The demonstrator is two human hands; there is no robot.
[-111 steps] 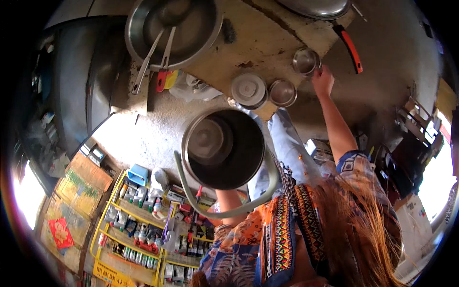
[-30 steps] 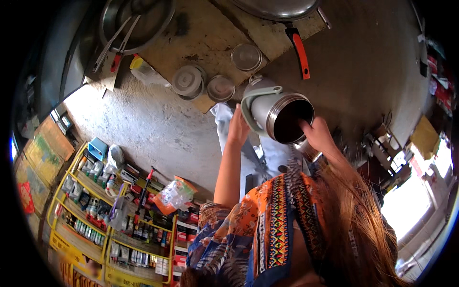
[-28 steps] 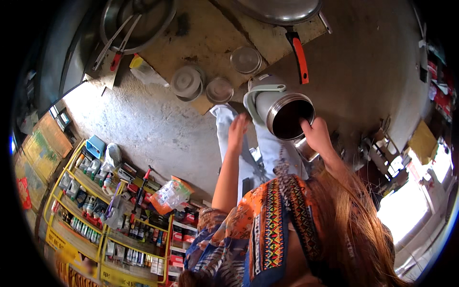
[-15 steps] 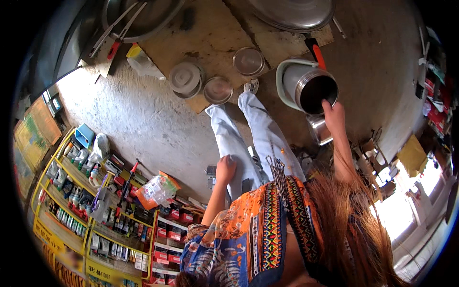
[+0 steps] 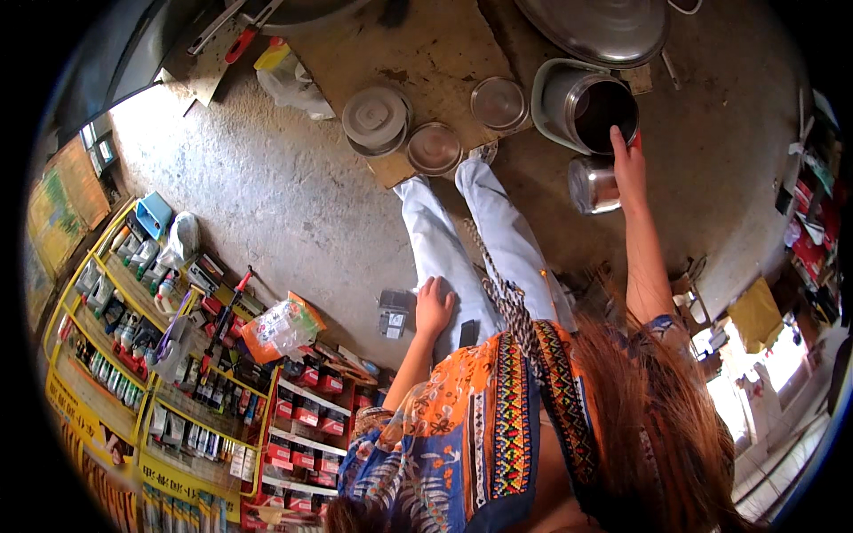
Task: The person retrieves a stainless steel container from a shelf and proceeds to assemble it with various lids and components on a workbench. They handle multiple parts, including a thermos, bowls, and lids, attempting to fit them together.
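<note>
The person's two hands are apart: the right hand is clamped on the rim of a grey metal canister, whose dark mouth faces the person. The left hand, well nearer the body than the canister, lies on the thigh, fingers loosely spread. Left of the canister, a round metal dish sits on the tabletop; a shiny metal cup shows just on the canister's near side.
</note>
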